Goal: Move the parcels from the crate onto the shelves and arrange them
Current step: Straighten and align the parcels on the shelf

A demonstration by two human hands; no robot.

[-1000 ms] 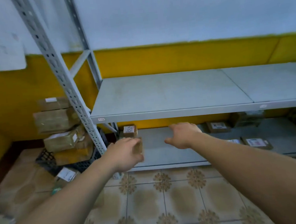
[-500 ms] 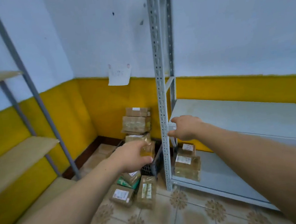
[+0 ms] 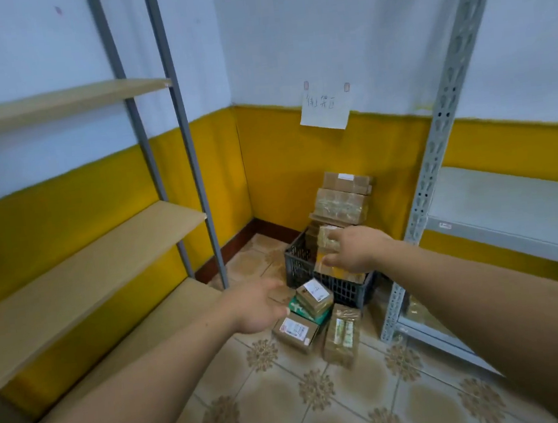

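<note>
My right hand (image 3: pixel 357 249) reaches out over the dark plastic crate (image 3: pixel 297 261) in the corner. Its fingers are loosely spread with the thumb below them, and it holds nothing. The fingertips sit in front of one of the brown parcels piled in the crate, but the blur hides whether they touch it. The stack of parcels (image 3: pixel 343 197) rises well above the crate's rim against the yellow wall. My left hand (image 3: pixel 256 305) hangs lower and further left, palm down, fingers relaxed and empty, above the tiled floor (image 3: pixel 283 400) just beside the loose parcels there. A small labelled box (image 3: pixel 314 293) lies over a green packet (image 3: pixel 300 309), and another labelled box (image 3: pixel 295 329) is just in front of them. A taller taped parcel (image 3: pixel 340 334) stands upright beside them. Wooden shelves (image 3: pixel 85 252) run along my left and a grey metal shelf (image 3: pixel 510 200) along my right. A paper note (image 3: pixel 325 108) is stuck to the wall above the crate.
</note>
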